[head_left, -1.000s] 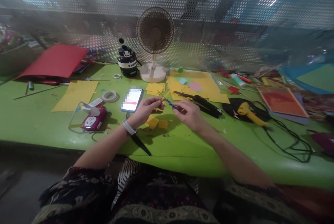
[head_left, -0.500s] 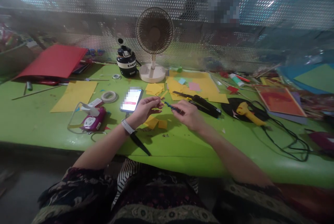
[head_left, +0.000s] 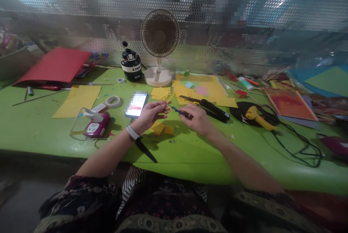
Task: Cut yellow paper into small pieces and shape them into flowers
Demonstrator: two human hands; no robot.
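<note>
Above the middle of the bench my right hand [head_left: 194, 117] is closed around a slim dark-blue, knobbly stick [head_left: 177, 110]. The stick points left toward my left hand [head_left: 154, 111], whose thumb and forefinger are pinched together at its thin far end. Something small and yellowish shows at those fingertips, too small to name. Below the hands, small yellow paper pieces [head_left: 157, 128] lie on the green tabletop [head_left: 187, 151]. A lit phone [head_left: 136, 105] rests just left of my left hand. Behind my right hand lies a long black tool [head_left: 214, 109].
A fan [head_left: 160, 33] and a black bottle [head_left: 131, 65] stand at the back. On the right, a yellow glue gun [head_left: 254, 113] lies on a black mat, its cord trailing forward. A purple power socket [head_left: 95, 126] and tape roll [head_left: 113, 101] sit left. Yellow sheets [head_left: 214, 85] lie behind.
Both hands keep almost the same position and grip. The whole view has shifted slightly; nothing on the table has visibly moved.
</note>
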